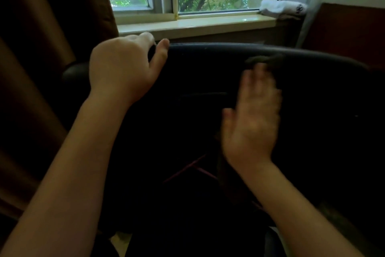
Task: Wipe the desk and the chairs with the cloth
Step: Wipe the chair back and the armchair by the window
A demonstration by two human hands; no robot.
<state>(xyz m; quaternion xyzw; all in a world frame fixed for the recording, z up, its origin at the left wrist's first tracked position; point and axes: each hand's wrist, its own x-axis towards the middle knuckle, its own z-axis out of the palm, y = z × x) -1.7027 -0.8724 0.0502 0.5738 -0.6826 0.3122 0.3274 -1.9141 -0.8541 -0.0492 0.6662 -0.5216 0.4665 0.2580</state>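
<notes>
Looks mid-job: the black chair is getting wiped near its backrest's top edge, and the desk's out of shot, so no clue there. The left hand curls over the rim. The right hand, flat and blurry, presses the dark cloth against the backrest.

The right grip, centre right, is blurred; the cloth just above it is a dark streak whose shape cannot be told. The left grip hides its fingertips behind the top edge of the chair back, whose lower part is lost in darkness. Both forearms are cut by the bottom edge. The mark on the white bundle, upper right, is too small to read.
</notes>
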